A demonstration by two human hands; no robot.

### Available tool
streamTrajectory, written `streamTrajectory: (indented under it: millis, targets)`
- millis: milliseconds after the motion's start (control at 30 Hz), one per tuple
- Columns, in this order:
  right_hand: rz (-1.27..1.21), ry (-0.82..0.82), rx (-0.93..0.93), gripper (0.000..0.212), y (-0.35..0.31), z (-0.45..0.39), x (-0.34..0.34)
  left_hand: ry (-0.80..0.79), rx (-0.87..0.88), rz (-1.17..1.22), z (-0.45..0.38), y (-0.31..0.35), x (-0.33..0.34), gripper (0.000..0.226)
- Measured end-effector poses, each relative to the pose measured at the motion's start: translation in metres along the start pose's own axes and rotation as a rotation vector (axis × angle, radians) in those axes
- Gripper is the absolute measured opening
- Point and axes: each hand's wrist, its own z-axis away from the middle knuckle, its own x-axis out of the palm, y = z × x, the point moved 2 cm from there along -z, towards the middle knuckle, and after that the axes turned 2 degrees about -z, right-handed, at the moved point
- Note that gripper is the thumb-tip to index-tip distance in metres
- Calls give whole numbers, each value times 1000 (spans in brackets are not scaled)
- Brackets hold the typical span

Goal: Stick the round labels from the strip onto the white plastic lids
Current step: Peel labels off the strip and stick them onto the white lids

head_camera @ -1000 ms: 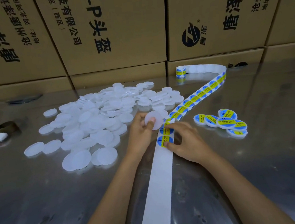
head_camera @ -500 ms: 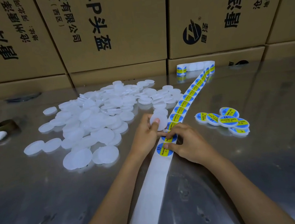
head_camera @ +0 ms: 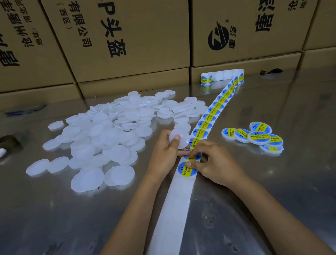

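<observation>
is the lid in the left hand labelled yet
Not yet: the lid the left hand holds is plain white; the right hand is on the strip's labels.

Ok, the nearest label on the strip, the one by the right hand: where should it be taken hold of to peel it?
Take the nearest label at its right-hand rim, where the right hand already rests. It lies flat on the backing strip, so there is no body to grip; a fingertip has to lift the edge, then pinch. The left hand holds a white lid just beyond it, blocking that side.
</observation>
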Motion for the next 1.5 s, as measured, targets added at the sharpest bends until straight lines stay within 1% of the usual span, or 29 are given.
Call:
streamTrajectory:
  millis: [233,400,500,600,667,700,733,800,867,933,1033,1100,1233,1400,1500]
  targets:
    - [68,17,-8,9,1,-3,1,32,-1,-30,0,0,-1,9]
    - [8,61,21,8,1,0,1,31,-18,-107,1,-1,-1,12]
    - [-82,97,39,11,-3,2,-1,20,-52,-161,1,-2,-3,12]
    - [-193,129,17,9,-13,2,-3,40,-24,-253,0,1,-4,7]
    - [-408,156,57,13,-19,1,-6,68,-8,-331,0,2,-5,9]
    - [-535,175,97,16,-21,1,-8,71,-17,-327,0,2,-5,11]
    - [-650,198,138,19,-21,0,-10,60,-38,-284,1,3,-5,14]
    - [-833,232,213,21,-19,-1,-15,18,-103,-93,2,5,-3,19]
    - [-930,252,271,19,-16,-1,-18,1,-154,63,4,8,-2,21]
    - [-960,265,294,15,-15,-2,-18,36,-180,155,4,10,-3,23]
    - [-948,250,290,14,-17,-1,-17,130,-202,266,4,11,-8,27]
    - [-916,245,280,16,-18,-1,-16,137,-213,351,3,14,-13,29]
    - [-905,263,242,18,-20,-1,-17,7,-199,503,6,21,-15,39]
    - [-775,309,136,24,-26,-1,-16,-147,-239,556,11,24,-2,38]
    - [-764,320,107,27,-28,-1,-15,-211,-234,562,12,24,1,41]
